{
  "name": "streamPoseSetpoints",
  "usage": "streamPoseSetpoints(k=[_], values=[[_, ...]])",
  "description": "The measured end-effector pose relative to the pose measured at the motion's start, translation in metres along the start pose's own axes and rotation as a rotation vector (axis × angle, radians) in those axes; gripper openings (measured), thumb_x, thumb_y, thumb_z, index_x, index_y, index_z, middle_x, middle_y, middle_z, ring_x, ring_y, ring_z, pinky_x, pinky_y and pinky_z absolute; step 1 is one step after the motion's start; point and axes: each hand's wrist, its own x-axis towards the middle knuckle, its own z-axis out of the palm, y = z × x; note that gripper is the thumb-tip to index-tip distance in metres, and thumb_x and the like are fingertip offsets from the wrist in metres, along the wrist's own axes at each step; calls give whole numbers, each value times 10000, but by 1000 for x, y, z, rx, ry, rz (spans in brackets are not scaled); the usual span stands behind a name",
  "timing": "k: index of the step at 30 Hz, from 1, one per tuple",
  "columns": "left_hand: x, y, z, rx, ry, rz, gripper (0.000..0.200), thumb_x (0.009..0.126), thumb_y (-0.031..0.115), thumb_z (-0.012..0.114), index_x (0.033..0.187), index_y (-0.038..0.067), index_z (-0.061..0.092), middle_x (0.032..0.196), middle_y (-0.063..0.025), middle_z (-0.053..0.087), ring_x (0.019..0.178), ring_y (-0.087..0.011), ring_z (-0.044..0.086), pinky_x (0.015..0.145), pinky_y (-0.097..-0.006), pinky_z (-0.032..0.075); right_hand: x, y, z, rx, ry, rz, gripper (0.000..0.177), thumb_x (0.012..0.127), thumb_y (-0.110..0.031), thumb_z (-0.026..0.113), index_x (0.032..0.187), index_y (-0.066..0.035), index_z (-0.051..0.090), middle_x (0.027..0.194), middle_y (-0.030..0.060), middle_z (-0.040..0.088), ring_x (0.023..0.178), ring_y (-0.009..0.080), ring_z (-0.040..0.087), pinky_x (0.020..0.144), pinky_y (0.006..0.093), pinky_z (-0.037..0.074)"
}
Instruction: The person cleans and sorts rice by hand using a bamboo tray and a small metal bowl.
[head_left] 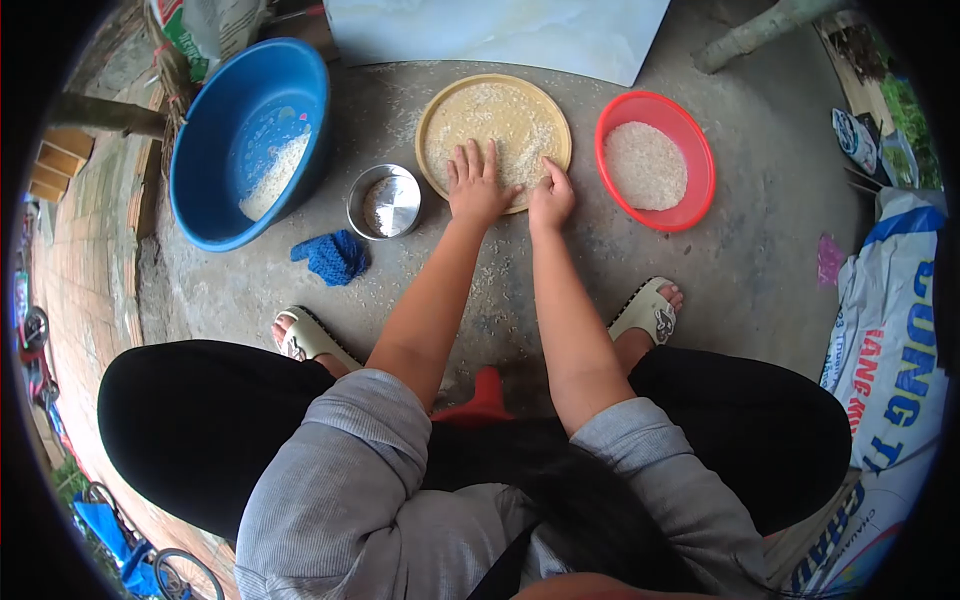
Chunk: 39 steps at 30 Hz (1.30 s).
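As seen from above, shows left hand (478, 190) palm-down over the near part of a round tray (419, 140), fingers spread and apart; beside it, right hand (551, 200) at the near right rim, fingers curled in, whether pinching grains or gripping the rim impossible to tell. Within the tray, on the concrete floor (600, 265), includes loose pale grain (520, 115), thinly and unevenly strewn, heaped nowhere. To the right, just beside, adds a red basin (703, 190) with a broad bed of similar grain. To the left, adds a small steel bowl (401, 192), partly filled with darker-looking contents; farther left, a large blue basin (197, 170), tilted-looking, with a white heap low on one side. Near the steel bowl, notes a crumpled blue cloth (335, 257); beyond the tray, a pale marbled panel (490, 35); at far right, printed sacks (890, 350). By judgement, reads as partway through: handling of the tray's portion under way, not finished, with plenty of grain in the red basin. Gives no sure sign of which vessels hold finished or unhandled portions. Records stray grains scattered on the floor around the tray.
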Motion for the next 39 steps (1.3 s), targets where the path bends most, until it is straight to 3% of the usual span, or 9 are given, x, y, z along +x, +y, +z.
streamPoseSetpoints(k=[5,8,11,16,17,20,25,32,39], values=[[18,7,5,27,86,42,985,757,681,492,1451,93,112,1495,-194,99,1388,-349,56,1114,-469,70,7,8,-7,296,-6,188,281,818,16,444,996,18,662,1019,163,658,938,196,625,872,306,465],[30,9,6,28,123,111,952,776,673,472,1446,90,132,1495,-184,111,1390,-333,63,1120,-448,78,10,7,-8,613,10,304,264,842,11,431,982,52,651,1007,163,653,944,206,620,876,306,473],[41,16,7,29,150,232,888,805,618,477,1444,96,149,1497,-135,155,1390,-293,108,1122,-432,95,14,5,-12,685,-31,385,238,873,-3,436,997,91,616,1065,179,613,1005,235,589,936,329,455],[63,22,14,-86,140,512,691,851,402,517,1418,116,245,1469,-76,263,1362,-254,224,1118,-393,168,14,5,-13,651,-29,370,254,868,-17,422,990,79,623,1012,161,635,961,234,611,895,328,480],[67,26,17,-119,213,537,554,854,290,537,1351,102,381,1420,-93,351,1318,-273,310,1081,-383,265,16,6,-14,682,-38,395,252,870,-26,423,988,73,623,1005,157,636,924,218,615,869,321,491],[74,33,24,-354,259,534,381,839,210,563,1196,82,533,1264,-104,506,1182,-291,453,979,-384,382,21,3,-22,716,-31,492,249,872,-42,425,983,61,623,988,149,640,836,183,618,801,302,512],[83,42,23,-374,253,401,161,818,187,589,907,54,569,1003,-117,584,945,-299,551,805,-398,461,27,5,-30,678,-84,569,252,866,-50,421,975,50,624,958,135,644,708,145,605,689,277,527],[89,47,23,-191,273,327,266,847,329,562,758,78,566,765,-97,613,728,-297,611,612,-406,498,29,7,-32,681,-112,594,239,863,-89,450,966,34,628,954,139,641,699,156,601,679,277,518],[88,50,18,-181,212,219,329,840,355,545,672,76,594,673,-117,620,630,-305,617,596,-410,500,29,6,-27,645,-82,570,247,860,-89,442,957,36,632,948,138,642,664,152,596,650,269,517]])
